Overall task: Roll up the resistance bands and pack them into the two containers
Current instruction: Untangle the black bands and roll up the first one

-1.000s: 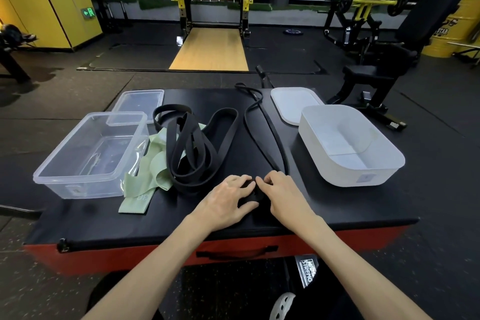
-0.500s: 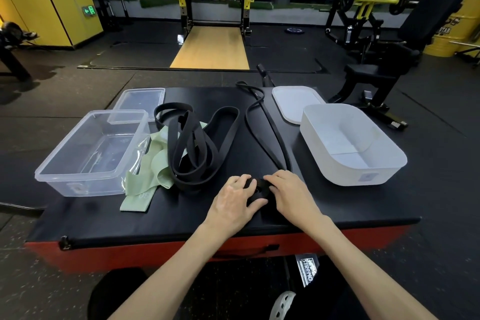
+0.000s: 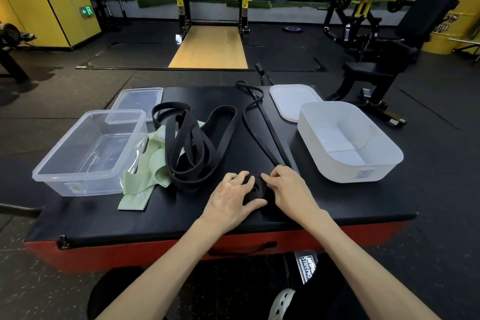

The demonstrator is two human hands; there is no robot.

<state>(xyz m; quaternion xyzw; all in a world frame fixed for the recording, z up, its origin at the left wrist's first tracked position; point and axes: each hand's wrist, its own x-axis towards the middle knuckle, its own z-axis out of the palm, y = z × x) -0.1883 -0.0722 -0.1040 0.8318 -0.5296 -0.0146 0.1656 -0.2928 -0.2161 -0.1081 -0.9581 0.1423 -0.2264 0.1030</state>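
While between hands (image 3: 230, 199), band coil (image 3: 259, 192)

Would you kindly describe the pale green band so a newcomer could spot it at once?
Find the black-topped platform and look to its left side, where the clear container stands. The pale green band lies crumpled beside that container's right wall, partly under the heap of black bands; it alone is green, every other band being black.

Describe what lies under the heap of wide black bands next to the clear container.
A pale green band lies under the black bands, poking out toward the clear container. Its middle is covered; anything else beneath cannot be seen.
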